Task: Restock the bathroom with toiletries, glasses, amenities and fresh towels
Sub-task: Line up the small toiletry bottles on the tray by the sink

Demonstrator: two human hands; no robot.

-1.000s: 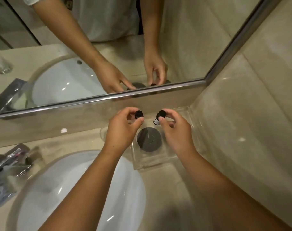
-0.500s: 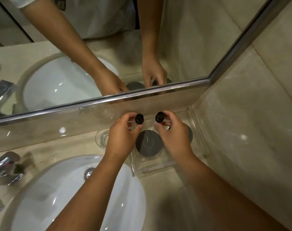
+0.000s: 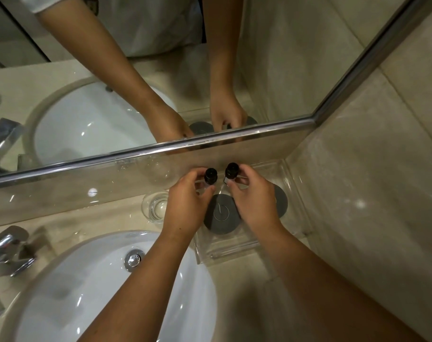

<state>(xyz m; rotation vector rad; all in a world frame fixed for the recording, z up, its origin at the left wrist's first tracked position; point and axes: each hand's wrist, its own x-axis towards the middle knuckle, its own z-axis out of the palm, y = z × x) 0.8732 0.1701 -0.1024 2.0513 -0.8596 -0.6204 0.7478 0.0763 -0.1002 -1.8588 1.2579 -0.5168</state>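
The step in hand looked to be standing toiletries in the clear tray (image 3: pixel 224 255). Just right of a glass (image 3: pixel 157 206), the left hand (image 3: pixel 185 206) pinched the left bottle (image 3: pixel 210 176) between thumb and curled fingers. Close beside it, the right bottle (image 3: pixel 231 171) was pinched likewise by the right hand (image 3: pixel 254 203). Both bottles were at the tray's far side, long axes roughly upright, black caps up, the right one perhaps leaning slightly. Whether their bases already rested could not be told. Next, I judged, each needed seating flat, then a gentle release.
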